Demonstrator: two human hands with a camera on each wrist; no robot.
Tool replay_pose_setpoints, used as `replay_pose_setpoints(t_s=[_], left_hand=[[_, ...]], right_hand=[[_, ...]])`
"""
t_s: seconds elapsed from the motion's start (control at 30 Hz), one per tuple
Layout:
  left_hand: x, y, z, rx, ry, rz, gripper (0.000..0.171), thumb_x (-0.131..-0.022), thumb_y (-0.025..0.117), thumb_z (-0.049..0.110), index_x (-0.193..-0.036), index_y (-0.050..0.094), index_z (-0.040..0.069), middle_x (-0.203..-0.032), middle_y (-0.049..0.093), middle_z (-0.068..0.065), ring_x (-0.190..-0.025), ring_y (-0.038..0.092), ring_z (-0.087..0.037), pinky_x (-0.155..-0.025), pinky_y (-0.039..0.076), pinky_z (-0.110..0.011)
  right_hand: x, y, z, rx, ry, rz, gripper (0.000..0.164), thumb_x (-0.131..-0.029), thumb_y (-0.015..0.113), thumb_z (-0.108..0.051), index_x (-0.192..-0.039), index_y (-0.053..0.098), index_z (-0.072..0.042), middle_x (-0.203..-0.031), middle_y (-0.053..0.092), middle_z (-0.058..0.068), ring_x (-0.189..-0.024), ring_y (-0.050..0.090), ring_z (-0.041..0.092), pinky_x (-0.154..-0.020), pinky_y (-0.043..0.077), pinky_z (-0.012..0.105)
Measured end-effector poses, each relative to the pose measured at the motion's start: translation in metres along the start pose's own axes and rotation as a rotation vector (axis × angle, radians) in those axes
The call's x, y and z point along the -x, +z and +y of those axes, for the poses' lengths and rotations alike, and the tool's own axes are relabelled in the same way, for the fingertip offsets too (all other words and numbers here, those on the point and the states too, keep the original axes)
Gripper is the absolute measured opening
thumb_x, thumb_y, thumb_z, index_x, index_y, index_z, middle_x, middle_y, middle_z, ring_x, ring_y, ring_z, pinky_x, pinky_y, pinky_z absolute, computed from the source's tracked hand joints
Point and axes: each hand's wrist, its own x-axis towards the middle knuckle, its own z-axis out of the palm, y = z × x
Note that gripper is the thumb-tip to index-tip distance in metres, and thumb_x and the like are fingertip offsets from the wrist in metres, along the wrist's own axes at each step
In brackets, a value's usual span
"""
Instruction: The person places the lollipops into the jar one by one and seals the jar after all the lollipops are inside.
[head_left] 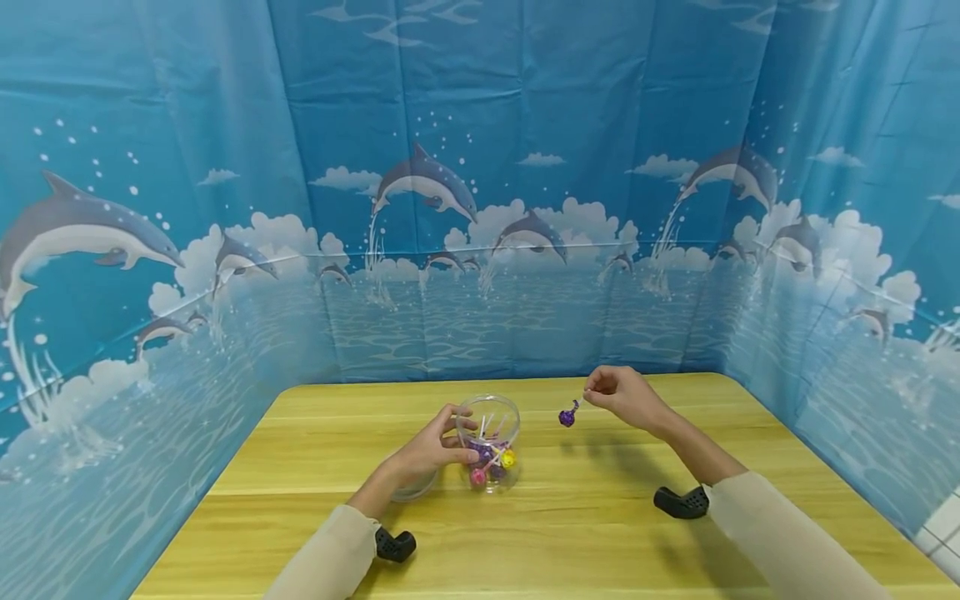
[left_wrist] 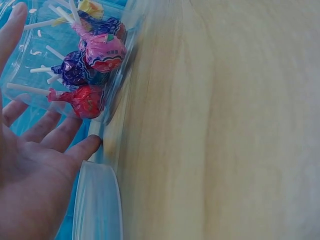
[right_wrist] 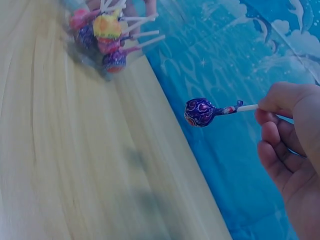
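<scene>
A clear plastic jar [head_left: 489,487] without a lid stands on the table with several wrapped lollipops in it, among them a yellow one [head_left: 508,458] and a pink one [head_left: 478,477]. My left hand [head_left: 431,450] holds the jar from its left side, thumb in front and fingers behind; the left wrist view shows those fingers [left_wrist: 62,127] spread along its wall. To the right of the jar, my right hand [head_left: 622,400] pinches the white stick of a purple lollipop [right_wrist: 200,112] between thumb and fingertips. The candy head hangs above the table, apart from the jar.
A round clear lid [left_wrist: 98,200] lies on the table left of the jar, partly hidden under my left forearm in the head view. The wooden table [head_left: 570,542] ends at a blue dolphin-print curtain [head_left: 465,325] behind and at both sides.
</scene>
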Motion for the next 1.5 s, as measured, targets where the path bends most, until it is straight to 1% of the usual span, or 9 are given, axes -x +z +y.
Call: replay_pose_setpoints(t_s=[0.23, 0.5, 0.67, 0.83, 1.03, 1.17, 1.37, 1.43, 1.5], left_hand=[[0.003, 0.001, 0.002, -0.007, -0.016, 0.007, 0.064, -0.098, 0.075, 0.018, -0.149, 0.037, 0.012, -0.147, 0.047, -0.016, -0.136, 0.049, -0.037, -0.108, 0.045, -0.048], [0.002, 0.001, 0.003, -0.017, -0.013, 0.007, 0.063, -0.098, 0.074, 0.016, -0.149, 0.037, 0.012, -0.147, 0.047, -0.016, -0.136, 0.049, -0.037, -0.108, 0.044, -0.049], [0.001, 0.001, 0.004, -0.017, -0.014, 0.009, 0.064, -0.098, 0.074, 0.015, -0.151, 0.037, 0.012, -0.147, 0.047, -0.015, -0.138, 0.047, -0.038, -0.109, 0.043, -0.05], [0.001, 0.001, 0.004, -0.028, -0.018, 0.01, 0.064, -0.098, 0.074, 0.016, -0.15, 0.037, 0.012, -0.147, 0.048, -0.014, -0.138, 0.047, -0.038, -0.11, 0.042, -0.051], [0.001, 0.001, 0.003, -0.04, -0.02, 0.011, 0.063, -0.098, 0.074, 0.017, -0.149, 0.037, 0.01, -0.147, 0.048, -0.017, -0.136, 0.049, -0.039, -0.109, 0.042, -0.052], [0.001, 0.001, 0.002, -0.034, -0.027, 0.008, 0.064, -0.098, 0.074, 0.019, -0.149, 0.037, 0.011, -0.148, 0.047, -0.018, -0.136, 0.048, -0.039, -0.11, 0.041, -0.052], [0.0, 0.001, 0.003, -0.018, -0.018, 0.003, 0.063, -0.098, 0.074, 0.02, -0.149, 0.037, 0.011, -0.148, 0.046, -0.018, -0.136, 0.049, -0.037, -0.109, 0.042, -0.051], [0.001, 0.001, 0.003, -0.019, -0.02, 0.004, 0.063, -0.098, 0.074, 0.02, -0.149, 0.038, 0.012, -0.147, 0.048, -0.016, -0.136, 0.049, -0.036, -0.109, 0.042, -0.051], [0.001, 0.001, 0.003, -0.024, -0.017, 0.004, 0.063, -0.098, 0.074, 0.021, -0.149, 0.038, 0.012, -0.146, 0.048, -0.015, -0.136, 0.049, -0.036, -0.11, 0.042, -0.051]], right_hand=[[-0.009, 0.004, -0.021, -0.044, -0.042, -0.001, 0.011, -0.103, 0.068, -0.015, -0.102, 0.068, -0.004, -0.095, 0.068, 0.007, -0.087, 0.067, 0.024, -0.077, 0.054, 0.041], [-0.02, 0.006, -0.04, -0.056, -0.094, 0.017, 0.01, -0.103, 0.067, -0.014, -0.101, 0.068, -0.004, -0.094, 0.069, 0.007, -0.085, 0.067, 0.023, -0.077, 0.054, 0.04], [-0.028, 0.01, -0.054, -0.097, -0.114, 0.031, 0.01, -0.103, 0.068, -0.015, -0.102, 0.069, -0.005, -0.096, 0.069, 0.009, -0.086, 0.067, 0.024, -0.078, 0.054, 0.04], [-0.037, 0.022, -0.069, -0.142, -0.147, 0.006, 0.01, -0.102, 0.068, -0.014, -0.102, 0.068, -0.004, -0.098, 0.069, 0.013, -0.088, 0.067, 0.026, -0.08, 0.053, 0.043], [-0.045, 0.044, -0.079, -0.168, -0.178, -0.059, 0.005, -0.102, 0.067, -0.01, -0.101, 0.068, -0.005, -0.095, 0.07, 0.009, -0.086, 0.068, 0.025, -0.081, 0.055, 0.046], [-0.048, 0.059, -0.081, -0.144, -0.208, -0.108, 0.004, -0.102, 0.068, -0.009, -0.101, 0.069, -0.004, -0.093, 0.07, 0.005, -0.084, 0.068, 0.023, -0.078, 0.056, 0.043], [-0.052, 0.073, -0.087, -0.077, -0.224, -0.173, 0.005, -0.101, 0.068, -0.009, -0.101, 0.07, -0.004, -0.09, 0.07, 0.002, -0.08, 0.067, 0.019, -0.072, 0.054, 0.036], [-0.054, 0.077, -0.088, -0.032, -0.249, -0.191, 0.005, -0.1, 0.069, -0.008, -0.1, 0.071, -0.004, -0.089, 0.07, 0.002, -0.078, 0.066, 0.016, -0.07, 0.054, 0.035], [-0.055, 0.081, -0.088, 0.041, -0.29, -0.203, 0.003, -0.099, 0.069, -0.008, -0.098, 0.071, -0.006, -0.088, 0.071, 0.0, -0.075, 0.064, 0.013, -0.067, 0.054, 0.033]])
